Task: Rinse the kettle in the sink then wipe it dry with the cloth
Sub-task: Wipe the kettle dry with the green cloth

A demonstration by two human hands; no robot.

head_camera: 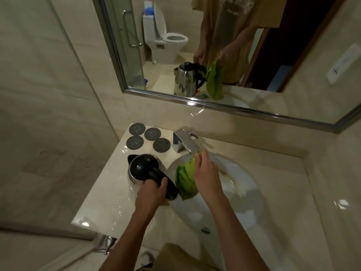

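Standing on the beige stone table (109, 204) beside the white sink (252, 194), the steel kettle with black lid (143, 167) seems already rinsed, its handle gripped by the left hand (153, 189), while the right hand (207, 173) pinches the hanging green cloth (185, 178), so wiping remains.

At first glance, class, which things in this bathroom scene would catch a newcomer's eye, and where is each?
The bright green cloth stands out most, hanging over the white sink from the right hand just below the faucet. Left of it, the steel kettle stands on the counter, its black handle gripped by the left hand. Above, the mirror repeats both.

Shiny steel kettle (134, 178); soft cloth (186, 179).
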